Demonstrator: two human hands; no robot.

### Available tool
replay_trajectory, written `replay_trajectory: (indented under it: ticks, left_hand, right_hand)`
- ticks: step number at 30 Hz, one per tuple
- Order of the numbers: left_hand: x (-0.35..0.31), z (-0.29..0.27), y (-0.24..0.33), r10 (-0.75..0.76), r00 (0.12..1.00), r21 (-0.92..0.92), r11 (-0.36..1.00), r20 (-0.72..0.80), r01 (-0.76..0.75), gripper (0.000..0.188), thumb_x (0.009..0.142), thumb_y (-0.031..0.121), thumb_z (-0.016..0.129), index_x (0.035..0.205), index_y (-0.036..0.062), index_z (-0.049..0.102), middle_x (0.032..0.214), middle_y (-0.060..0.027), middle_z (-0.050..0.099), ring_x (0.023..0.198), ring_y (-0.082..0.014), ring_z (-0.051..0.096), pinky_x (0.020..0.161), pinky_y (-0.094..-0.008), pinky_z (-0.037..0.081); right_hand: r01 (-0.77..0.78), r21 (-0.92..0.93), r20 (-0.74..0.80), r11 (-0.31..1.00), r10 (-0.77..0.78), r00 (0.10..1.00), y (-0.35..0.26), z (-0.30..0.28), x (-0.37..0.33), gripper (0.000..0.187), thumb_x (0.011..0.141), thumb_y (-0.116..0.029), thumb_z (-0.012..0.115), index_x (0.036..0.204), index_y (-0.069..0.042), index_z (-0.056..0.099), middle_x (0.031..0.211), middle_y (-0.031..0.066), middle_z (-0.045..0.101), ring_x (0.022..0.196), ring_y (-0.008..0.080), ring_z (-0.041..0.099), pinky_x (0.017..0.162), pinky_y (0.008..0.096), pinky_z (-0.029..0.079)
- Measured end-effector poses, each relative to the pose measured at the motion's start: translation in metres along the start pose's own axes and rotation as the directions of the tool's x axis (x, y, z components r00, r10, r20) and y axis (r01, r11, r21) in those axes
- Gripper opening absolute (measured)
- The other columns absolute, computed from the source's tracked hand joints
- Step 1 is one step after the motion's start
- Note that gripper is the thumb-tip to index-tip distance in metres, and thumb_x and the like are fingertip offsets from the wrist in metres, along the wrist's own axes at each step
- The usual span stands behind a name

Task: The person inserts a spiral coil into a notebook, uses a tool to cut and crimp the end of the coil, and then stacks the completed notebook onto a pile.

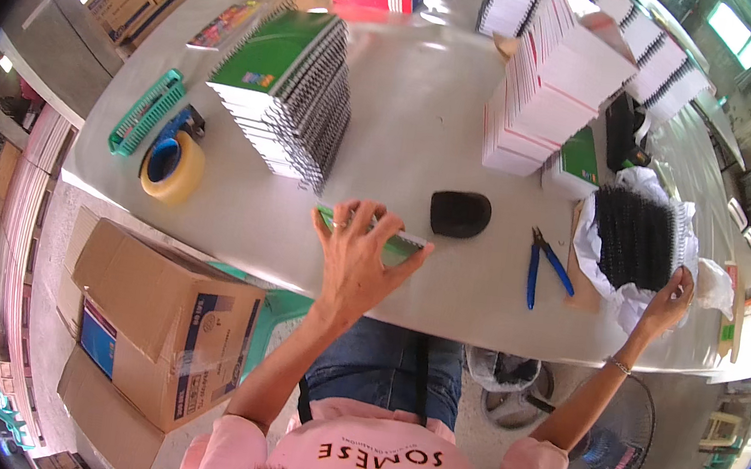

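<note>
My left hand (pixel 357 256) is closed over a small green-covered notebook (pixel 400 250), fingers on its far side and thumb at its right end. Much of the notebook is hidden under the hand. At the right, my right hand (pixel 667 305) pinches at the near edge of a pile of black spiral binding coils (pixel 636 241), which lies on crumpled white wrapping (pixel 589 250). Between the hands are a black rounded block (pixel 460 215) and blue-handled cutting pliers (pixel 549 271). A tall stack of green spiral-bound notebooks (pixel 286 85) stands beyond my left hand.
Tape rolls (pixel 172 165) and a green plastic basket (pixel 147 112) sit at the table's left. Tall stacks of white page blocks (pixel 551 78) rise at the back right. An opened cardboard box (pixel 166 322) is below the table's left edge, a fan (pixel 615 447) below its right.
</note>
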State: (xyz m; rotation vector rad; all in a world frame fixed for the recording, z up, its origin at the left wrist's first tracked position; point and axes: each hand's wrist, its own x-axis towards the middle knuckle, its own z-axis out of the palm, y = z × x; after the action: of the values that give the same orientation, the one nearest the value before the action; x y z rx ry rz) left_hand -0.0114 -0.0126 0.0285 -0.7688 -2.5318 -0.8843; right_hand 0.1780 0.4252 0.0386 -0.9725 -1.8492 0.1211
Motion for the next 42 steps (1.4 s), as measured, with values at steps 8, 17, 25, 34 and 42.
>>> replay_trajectory:
  ticks: [8, 17, 25, 34, 42]
  left_hand:
    - [-0.005, 0.006, -0.001, 0.031, 0.997, 0.056, 0.998, -0.077, -0.026, 0.034, 0.068, 0.040, 0.081, 0.081, 0.0158, 0.061, 0.094, -0.0008, 0.053, 0.102, -0.0271, 0.047, 0.090, -0.0510, 0.027]
    - [-0.001, 0.010, -0.002, 0.033, 0.997, 0.011, 0.999, -0.072, -0.033, 0.033, 0.067, 0.040, 0.081, 0.081, 0.0163, 0.063, 0.088, 0.0021, 0.055, 0.098, -0.0247, 0.049, 0.093, -0.0540, 0.027]
    - [0.001, 0.005, 0.000, 0.029, 0.999, 0.006, 1.000, -0.045, -0.029, 0.028, 0.064, 0.033, 0.083, 0.080, 0.0171, 0.066, 0.092, 0.0031, 0.056, 0.097, -0.0233, 0.048, 0.091, -0.0514, 0.030]
    - [0.002, 0.006, -0.002, 0.038, 0.998, -0.004, 0.999, -0.042, -0.038, 0.029, 0.064, 0.033, 0.083, 0.081, 0.0177, 0.066, 0.091, 0.0036, 0.055, 0.099, -0.0223, 0.047, 0.093, -0.0524, 0.028]
    - [0.002, 0.000, -0.001, -0.007, 0.999, 0.015, 1.000, 0.036, 0.006, 0.029, 0.069, 0.035, 0.081, 0.086, 0.0174, 0.066, 0.092, 0.0043, 0.055, 0.101, -0.0211, 0.047, 0.094, -0.0518, 0.026]
  right_hand:
    - [-0.384, 0.831, 0.409, 0.403, 0.025, 0.912, -0.124, -0.028, -0.049, 0.039, 0.092, -0.009, 0.064, 0.129, 0.001, 0.054, 0.103, 0.0076, 0.061, 0.096, 0.0158, 0.060, 0.092, 0.0289, 0.047]
    - [-0.722, 0.589, 0.786, 0.364, -0.467, 0.405, -0.232, -0.010, -0.111, 0.053, 0.092, -0.006, 0.060, 0.139, -0.007, 0.035, 0.104, 0.0097, 0.057, 0.092, 0.0168, 0.060, 0.083, 0.0308, 0.049]
    - [-0.449, 0.605, 0.794, 0.657, -0.540, 0.280, -0.248, 0.003, -0.139, 0.024, 0.094, -0.005, 0.057, 0.117, 0.000, 0.053, 0.103, 0.0096, 0.064, 0.093, 0.0170, 0.063, 0.082, 0.0316, 0.049]
    - [-0.271, 0.678, 0.727, 0.683, -0.571, 0.382, -0.257, 0.004, -0.144, 0.019, 0.087, -0.002, 0.063, 0.106, -0.002, 0.061, 0.098, 0.0095, 0.067, 0.089, 0.0224, 0.065, 0.081, 0.0327, 0.050]
    - [-0.163, 0.726, 0.662, 0.668, -0.615, 0.430, -0.264, 0.000, -0.150, 0.022, 0.085, 0.003, 0.062, 0.106, -0.002, 0.059, 0.095, 0.0119, 0.064, 0.084, 0.0311, 0.061, 0.075, 0.0378, 0.047]
